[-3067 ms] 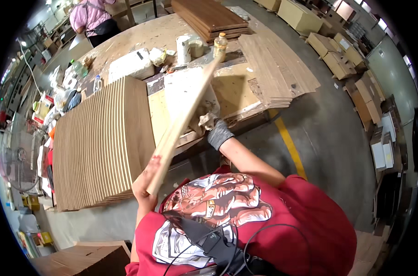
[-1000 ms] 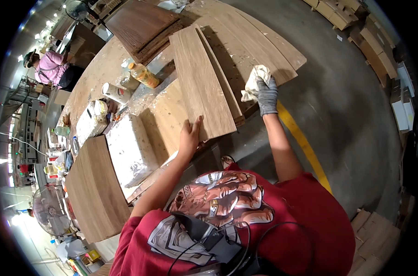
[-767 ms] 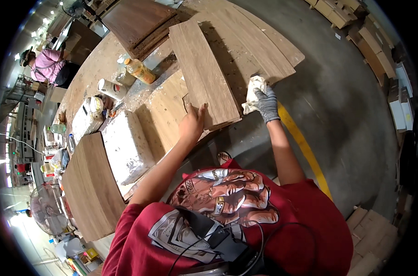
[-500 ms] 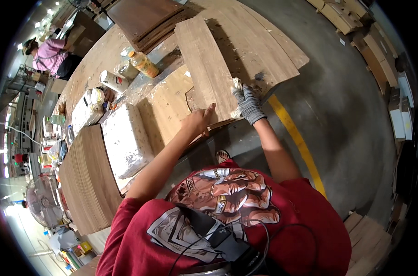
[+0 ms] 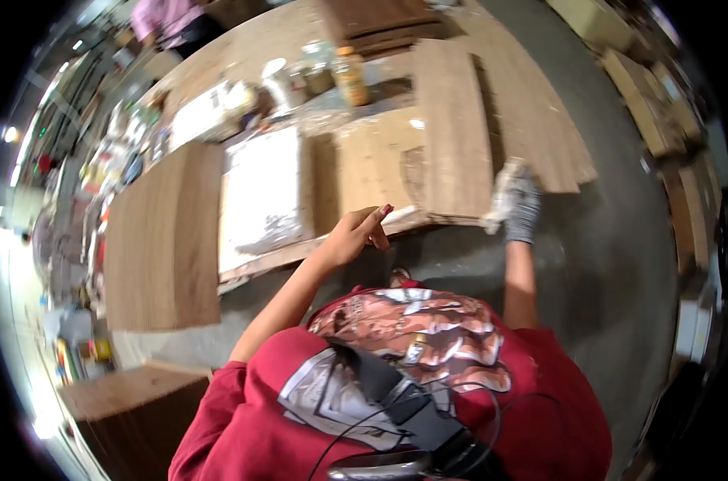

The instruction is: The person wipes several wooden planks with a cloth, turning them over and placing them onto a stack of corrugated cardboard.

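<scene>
My left hand is bare and hovers just off the worktable's near edge, forefinger stretched out, nothing in it. A grey knit glove covers my right hand, which is closed around a crumpled whitish rag. Rag and hand are by the near right corner of a long wood-grain board; blur hides whether they touch it. That board lies on the worktable, pointing away from me. Left of it is a light-brown sheet with a ragged dark patch at its edge.
A white plastic-wrapped block and a stack of wood-grain boards stand left. Behind are an orange-capped bottle, a white cup and dark stacked panels. Another person is far left. Cartons line the right.
My left hand has come off the board and sits left of it. My right hand with the rag stays by the board's right corner. The view has swung left.
</scene>
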A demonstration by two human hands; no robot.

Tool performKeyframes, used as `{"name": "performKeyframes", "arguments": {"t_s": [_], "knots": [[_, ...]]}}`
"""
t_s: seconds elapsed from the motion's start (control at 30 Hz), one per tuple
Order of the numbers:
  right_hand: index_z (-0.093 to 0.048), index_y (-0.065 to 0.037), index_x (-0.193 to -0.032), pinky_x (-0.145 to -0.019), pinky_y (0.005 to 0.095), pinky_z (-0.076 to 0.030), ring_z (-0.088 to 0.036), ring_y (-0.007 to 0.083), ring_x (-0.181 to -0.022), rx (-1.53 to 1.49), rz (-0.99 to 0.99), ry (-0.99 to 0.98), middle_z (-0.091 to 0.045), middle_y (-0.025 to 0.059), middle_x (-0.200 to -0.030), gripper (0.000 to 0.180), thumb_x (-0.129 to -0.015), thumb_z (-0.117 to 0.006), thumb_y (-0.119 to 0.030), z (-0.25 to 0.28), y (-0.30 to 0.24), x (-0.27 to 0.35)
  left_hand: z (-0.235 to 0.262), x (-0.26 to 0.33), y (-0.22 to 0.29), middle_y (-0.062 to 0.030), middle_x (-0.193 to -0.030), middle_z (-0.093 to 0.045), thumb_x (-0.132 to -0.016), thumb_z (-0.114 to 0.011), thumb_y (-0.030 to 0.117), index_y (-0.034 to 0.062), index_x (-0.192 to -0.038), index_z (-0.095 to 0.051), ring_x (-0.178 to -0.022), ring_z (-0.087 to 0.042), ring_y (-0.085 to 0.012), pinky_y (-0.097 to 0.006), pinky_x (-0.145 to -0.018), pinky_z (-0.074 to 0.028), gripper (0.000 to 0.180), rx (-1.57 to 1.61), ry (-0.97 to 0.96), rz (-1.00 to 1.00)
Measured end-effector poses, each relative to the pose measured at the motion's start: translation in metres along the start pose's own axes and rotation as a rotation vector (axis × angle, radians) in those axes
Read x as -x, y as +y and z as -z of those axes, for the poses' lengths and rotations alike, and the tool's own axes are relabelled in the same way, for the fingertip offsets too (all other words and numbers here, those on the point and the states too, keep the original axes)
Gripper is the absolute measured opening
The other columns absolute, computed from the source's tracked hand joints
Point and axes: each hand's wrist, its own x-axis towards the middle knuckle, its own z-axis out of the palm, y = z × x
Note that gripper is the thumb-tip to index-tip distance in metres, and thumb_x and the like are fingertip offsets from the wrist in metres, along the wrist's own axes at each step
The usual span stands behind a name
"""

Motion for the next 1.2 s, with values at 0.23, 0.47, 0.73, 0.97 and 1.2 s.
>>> {"name": "performKeyframes", "arguments": {"t_s": [0.23,0.47,0.73,0.97,1.2], "knots": [[-0.057,0.001,-0.125,-0.099,0.0329,-0.046,-0.058,0.0206,-0.111,1.270,0.533,0.709,-0.061,0.0128,-0.124,0.035,-0.089,-0.056,0.001,-0.102,0.093,-0.098,0.132,0.217,-0.106,-0.0095,-0.103,-0.064,-0.098,-0.053,0.013,-0.0025,-0.125,-0.057,-0.091,-0.060,-0.0146,-0.027,-0.083,-0.047,0.032,-0.117,1.277,-0.265],[-0.060,0.001,-0.121,-0.094,0.0301,-0.047,-0.059,0.0170,-0.103,1.417,0.047,0.282,-0.064,0.0081,-0.115,0.035,-0.086,-0.058,0.003,-0.033,0.323,-0.179,0.144,0.363,-0.176,-0.0125,-0.152,-0.028,-0.072,-0.082,0.028,0.0240,-0.139,-0.051,-0.136,-0.025,-0.0370,-0.055,-0.108,-0.024,0.074,-0.863,1.678,0.585],[-0.065,-0.007,-0.098,-0.078,0.0260,-0.054,-0.064,0.0139,-0.087,1.372,-0.477,-0.036,-0.067,0.0037,-0.102,0.017,-0.085,-0.062,0.002,-0.006,0.692,-0.119,0.153,0.385,-0.209,-0.0113,-0.150,-0.030,-0.068,-0.085,0.039,0.0244,-0.134,-0.054,-0.135,-0.028,-0.0346,-0.049,-0.109,-0.024,0.075,-0.867,1.661,0.323],[-0.071,-0.006,-0.106,-0.086,0.0270,-0.051,-0.061,0.0125,-0.096,1.530,-0.588,-0.625,-0.063,0.0017,-0.104,0.028,-0.081,-0.070,0.005,-0.028,0.769,0.028,0.147,0.389,-0.225,-0.0168,-0.149,-0.029,-0.065,-0.087,0.034,0.0176,-0.131,-0.050,-0.137,-0.028,-0.0368,-0.051,-0.110,-0.022,0.077,-0.774,1.639,0.283],[-0.060,-0.005,-0.098,-0.062,0.0340,-0.060,-0.066,0.0197,-0.073,1.229,-0.593,0.035,-0.068,0.0087,-0.089,0.017,-0.086,-0.065,0.005,0.059,0.772,-0.100,0.149,0.375,-0.214,-0.0149,-0.150,-0.028,-0.070,-0.085,0.027,0.0191,-0.133,-0.053,-0.137,-0.026,-0.0365,-0.049,-0.110,-0.021,0.072,-0.656,1.690,0.214]]}}
